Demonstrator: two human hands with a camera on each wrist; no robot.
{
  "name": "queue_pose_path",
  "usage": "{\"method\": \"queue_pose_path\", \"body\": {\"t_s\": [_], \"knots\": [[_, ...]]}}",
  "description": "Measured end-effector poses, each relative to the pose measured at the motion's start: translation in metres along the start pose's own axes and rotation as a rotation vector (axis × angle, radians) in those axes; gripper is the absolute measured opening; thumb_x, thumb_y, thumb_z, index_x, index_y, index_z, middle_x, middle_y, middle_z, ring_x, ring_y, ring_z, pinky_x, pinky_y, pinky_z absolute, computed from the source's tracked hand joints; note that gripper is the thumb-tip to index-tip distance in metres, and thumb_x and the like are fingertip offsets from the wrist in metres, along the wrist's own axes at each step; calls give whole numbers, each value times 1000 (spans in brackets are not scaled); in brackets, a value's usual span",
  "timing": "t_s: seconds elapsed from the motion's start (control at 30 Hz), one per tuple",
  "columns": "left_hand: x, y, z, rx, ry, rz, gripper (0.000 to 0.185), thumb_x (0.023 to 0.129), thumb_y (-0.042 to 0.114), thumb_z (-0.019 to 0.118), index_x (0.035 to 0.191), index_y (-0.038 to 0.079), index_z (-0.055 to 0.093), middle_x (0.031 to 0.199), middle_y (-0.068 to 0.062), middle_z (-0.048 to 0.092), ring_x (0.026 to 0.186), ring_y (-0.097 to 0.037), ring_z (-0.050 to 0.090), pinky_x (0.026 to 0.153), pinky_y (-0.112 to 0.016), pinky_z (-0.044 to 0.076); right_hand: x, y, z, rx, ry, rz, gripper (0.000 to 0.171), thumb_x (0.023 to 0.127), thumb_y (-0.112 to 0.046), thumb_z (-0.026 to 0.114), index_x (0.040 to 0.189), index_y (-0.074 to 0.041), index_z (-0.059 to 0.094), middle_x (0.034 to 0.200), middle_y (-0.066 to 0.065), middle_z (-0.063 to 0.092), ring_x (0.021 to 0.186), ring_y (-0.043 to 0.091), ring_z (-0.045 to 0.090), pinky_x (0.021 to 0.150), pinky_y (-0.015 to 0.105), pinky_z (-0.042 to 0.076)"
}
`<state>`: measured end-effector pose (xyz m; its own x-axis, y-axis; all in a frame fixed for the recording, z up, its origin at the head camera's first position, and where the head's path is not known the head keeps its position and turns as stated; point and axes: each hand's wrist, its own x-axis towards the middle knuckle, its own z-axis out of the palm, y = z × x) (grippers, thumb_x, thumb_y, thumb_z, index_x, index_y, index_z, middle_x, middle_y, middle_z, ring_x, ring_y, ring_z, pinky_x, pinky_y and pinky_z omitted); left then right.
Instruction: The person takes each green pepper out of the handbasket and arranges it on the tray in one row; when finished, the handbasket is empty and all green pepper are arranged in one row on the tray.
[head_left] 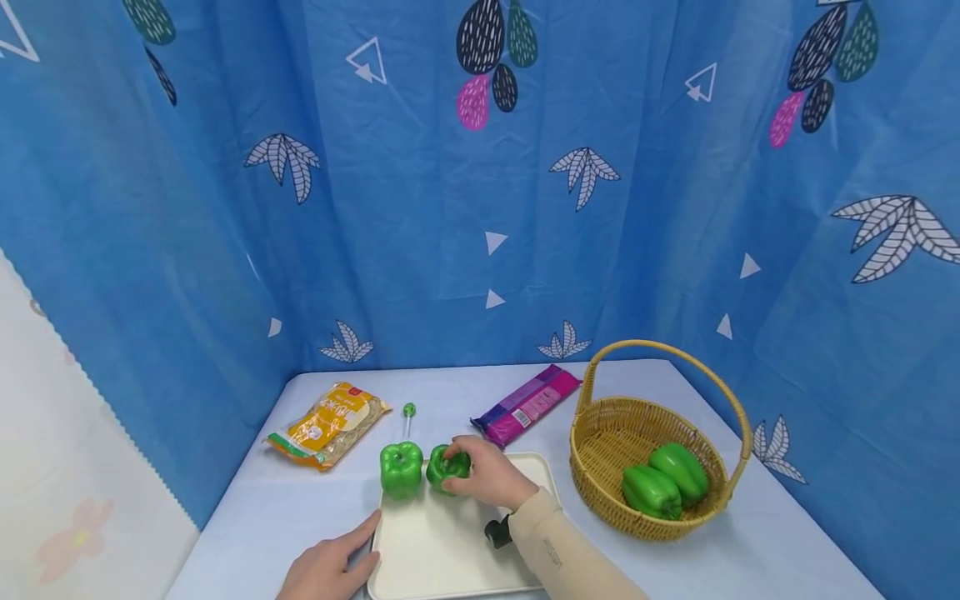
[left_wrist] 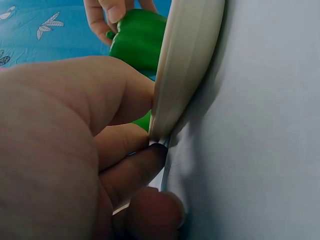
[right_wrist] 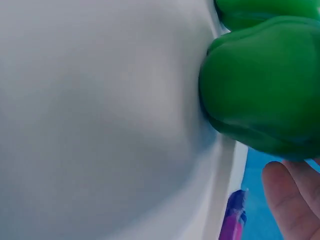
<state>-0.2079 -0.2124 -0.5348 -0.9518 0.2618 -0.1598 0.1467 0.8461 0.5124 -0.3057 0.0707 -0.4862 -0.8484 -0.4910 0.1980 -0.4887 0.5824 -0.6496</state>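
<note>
A white tray (head_left: 450, 550) lies at the table's front. Two green peppers stand at its far edge: one (head_left: 401, 470) on the left by itself, the other (head_left: 444, 472) gripped from the right by my right hand (head_left: 459, 463), fingers curled over it. In the right wrist view that pepper (right_wrist: 265, 85) sits against the tray's rim (right_wrist: 222, 165) with one fingertip (right_wrist: 292, 200) showing below it. My left hand (head_left: 363, 542) pinches the tray's left edge; the left wrist view shows its thumb over the rim (left_wrist: 187, 65) and its fingers (left_wrist: 132, 172) beneath.
A wicker basket (head_left: 600, 433) with a tall handle stands to the right and holds two more green peppers (head_left: 663, 483). Behind the tray lie an orange packet (head_left: 330, 423), a purple packet (head_left: 527, 404) and a small green-tipped stick (head_left: 408, 415). Blue curtains close in the table.
</note>
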Motion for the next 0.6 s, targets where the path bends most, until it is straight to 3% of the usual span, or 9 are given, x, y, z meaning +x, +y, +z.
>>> {"method": "queue_pose_path", "body": {"t_s": [0.07,0.17,0.33,0.47,0.6], "knots": [[0,0,1,-5,-4,3,74,85,61,50,141,14,41,94,1,68,69,-8,57,66,-47,52,-6,0,-7,-1,3,-11,39,76,-38,75,109,-23,61,134,0,49,123,23,45,100,45,40],[1,-1,2,-1,-1,-6,74,84,62,50,141,15,42,105,-3,67,78,-14,62,67,-47,52,-17,-2,-28,-12,26,-25,40,79,-39,71,114,-23,60,138,-1,45,127,24,41,100,46,39],[0,-1,0,-2,-6,-26,75,84,63,51,140,15,42,113,-7,64,89,-23,64,70,-49,51,-38,5,-88,-38,169,-36,31,84,-36,68,112,-27,59,127,-5,51,114,18,50,90,41,47],[0,0,-1,-8,-10,-25,74,84,62,52,141,16,43,115,-7,63,91,-25,63,72,-49,51,-62,23,-140,-91,293,45,25,85,-35,68,108,-29,59,116,-7,56,100,14,54,82,39,50],[-2,2,-2,-14,-6,-18,72,84,60,53,140,16,44,114,-8,64,93,-27,63,72,-49,51,-89,49,-175,-147,305,138,28,87,-34,66,112,-25,59,120,-1,55,110,23,52,86,47,48]]}}
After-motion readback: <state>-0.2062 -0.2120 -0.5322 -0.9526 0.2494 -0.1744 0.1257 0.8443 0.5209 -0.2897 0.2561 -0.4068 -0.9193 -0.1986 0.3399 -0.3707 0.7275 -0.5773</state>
